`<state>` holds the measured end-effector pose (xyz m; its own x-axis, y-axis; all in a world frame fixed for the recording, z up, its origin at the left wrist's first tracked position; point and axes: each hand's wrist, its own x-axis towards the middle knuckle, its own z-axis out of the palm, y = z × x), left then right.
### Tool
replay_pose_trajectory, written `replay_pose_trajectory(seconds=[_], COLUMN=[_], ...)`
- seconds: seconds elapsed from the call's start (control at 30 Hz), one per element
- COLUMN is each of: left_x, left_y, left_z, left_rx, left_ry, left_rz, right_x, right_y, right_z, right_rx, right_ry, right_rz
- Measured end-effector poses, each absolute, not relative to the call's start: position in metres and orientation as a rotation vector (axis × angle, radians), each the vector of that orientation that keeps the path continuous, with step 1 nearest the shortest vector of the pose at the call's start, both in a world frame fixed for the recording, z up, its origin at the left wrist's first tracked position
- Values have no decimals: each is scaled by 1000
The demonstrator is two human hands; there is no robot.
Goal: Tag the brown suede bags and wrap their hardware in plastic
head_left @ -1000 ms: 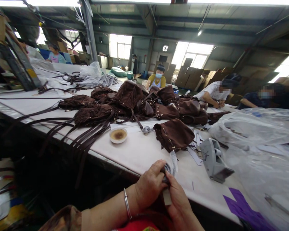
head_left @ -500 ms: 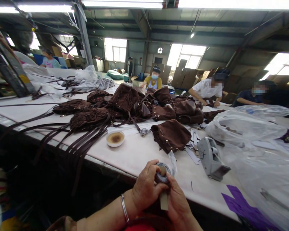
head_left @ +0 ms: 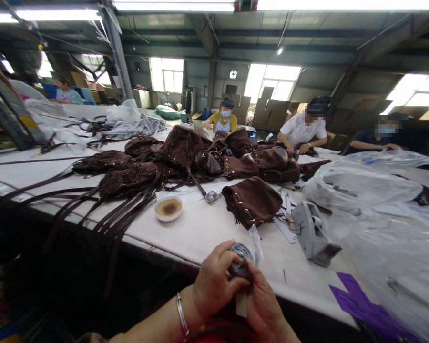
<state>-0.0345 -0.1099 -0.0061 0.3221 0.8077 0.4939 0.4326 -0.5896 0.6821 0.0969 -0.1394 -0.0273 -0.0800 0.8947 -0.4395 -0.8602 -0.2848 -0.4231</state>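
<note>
Near the table's front edge, my left hand (head_left: 218, 274) and my right hand (head_left: 264, 293) pinch a small coiled dark brown strap (head_left: 239, 271) between fingers and thumbs. Crinkled grey-looking clear wrapping (head_left: 241, 249) covers its far side. A short beige strip (head_left: 241, 306) hangs below the coil between my palms; my fingers hide where it joins. Just beyond lies a dark brown drawstring bag (head_left: 252, 202) with metal eyelets, and a piece of clear plastic (head_left: 255, 244) trails from it toward the coil.
A white bowl (head_left: 168, 220) of tan paste stands left, beside hanging brown straps (head_left: 121, 214). A bag pile (head_left: 182, 147) spans the middle. To the right are a grey tape dispenser (head_left: 309, 238), purple pieces (head_left: 364, 300) and clear plastic bags (head_left: 364, 186). Several people work behind.
My fingers have shifted on the coil: its tan centre is now covered, and more grey wrapping shows at its top. The view has turned slightly, moving the scene left.
</note>
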Motion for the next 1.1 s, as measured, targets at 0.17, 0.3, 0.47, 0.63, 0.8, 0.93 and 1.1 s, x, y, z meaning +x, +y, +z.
replay_pose_trajectory(seconds=[0.17, 0.3, 0.47, 0.63, 0.8, 0.93, 1.1], left_x=[-34, -30, -29, -32, -34, -36, -44], left_y=[-110, -111, -113, -112, -108, -102, -96], left_z=[-9, -10, -10, -14, -13, -11, -7], left_rx=[2264, 2251, 2230, 2342, 2346, 2273, 2151], left_ry=[1068, 1123, 1170, 1150, 1125, 1079, 1062], left_rz=[1145, 1166, 1210, 1167, 1121, 1190, 1122], right_x=[98, 99, 99, 99, 96, 97, 109], right_y=[-139, -139, -138, -139, -139, -143, -149], right_z=[-29, -25, -21, -22, -21, -10, -5], right_rx=[-755, -697, -649, -690, -745, -800, -1081], right_ry=[-143, -92, 19, 34, -11, -261, -653], right_rz=[1723, 1785, 1816, 1809, 1779, 1700, 1619])
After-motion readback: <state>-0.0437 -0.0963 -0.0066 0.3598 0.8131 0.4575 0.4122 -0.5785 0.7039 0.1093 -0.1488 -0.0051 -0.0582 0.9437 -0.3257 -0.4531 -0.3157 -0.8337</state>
